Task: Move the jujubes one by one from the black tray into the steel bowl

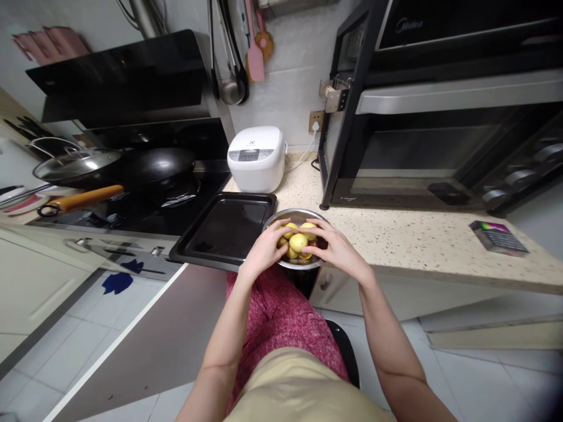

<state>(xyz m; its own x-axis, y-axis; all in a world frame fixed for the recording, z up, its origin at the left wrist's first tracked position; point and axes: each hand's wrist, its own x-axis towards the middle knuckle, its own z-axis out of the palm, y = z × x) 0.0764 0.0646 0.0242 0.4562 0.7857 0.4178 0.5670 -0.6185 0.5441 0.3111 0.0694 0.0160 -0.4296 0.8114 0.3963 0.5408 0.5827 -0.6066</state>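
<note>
A round metal bowl [303,265] sits at the counter's front edge, filled with several round, pale yellow pieces of produce [298,242] that look like small potatoes or fruit; I cannot tell which. From the left, my left hand [267,247] reaches into the bowl with its fingers curled against the pile. My right hand [336,243] mirrors it on the other side, thumb and fingers bent around the yellow pieces. Between them, the two hands clasp the top of the heap. The lower pieces are partly hidden.
A black baking tray [233,225] lies left of the bowl, behind it a white rice cooker [256,159]. A wok [153,167] and a lidded pan [79,164] stand on the stove. To the right are an oven [409,146] and a small box [498,237]. A cabinet door [149,346] hangs open.
</note>
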